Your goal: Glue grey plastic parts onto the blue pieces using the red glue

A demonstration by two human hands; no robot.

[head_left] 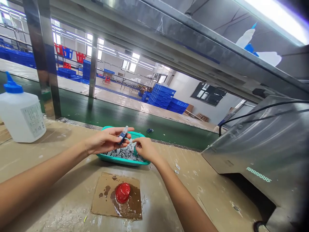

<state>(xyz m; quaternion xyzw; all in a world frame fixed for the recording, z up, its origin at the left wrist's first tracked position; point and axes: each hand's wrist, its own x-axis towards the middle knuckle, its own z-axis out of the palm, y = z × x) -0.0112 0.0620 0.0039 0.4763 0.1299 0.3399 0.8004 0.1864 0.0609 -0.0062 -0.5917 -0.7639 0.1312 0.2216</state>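
My left hand (pixel 108 139) is closed round a small dark-blue plastic piece with a light grey tip (pixel 123 135), held above a teal basket (pixel 125 161). Many small grey plastic parts (pixel 124 152) fill the basket. My right hand (pixel 146 149) is over the basket's right side, its fingers curled in. Whatever it may have between the fingertips is too small or hidden to name. In front of the basket, a wet red cap-like object (pixel 123 192) rests on a piece of brown cardboard (pixel 101 206) stained with liquid.
A white bottle with a blue nozzle (pixel 21 112) stands at the left. Behind the bench runs a green conveyor belt (pixel 116 114), with a small dark piece (pixel 150 130) on it. A metal housing (pixel 260 154) is at the right. Two small grey bits (pixel 177 167) lie right of the basket.
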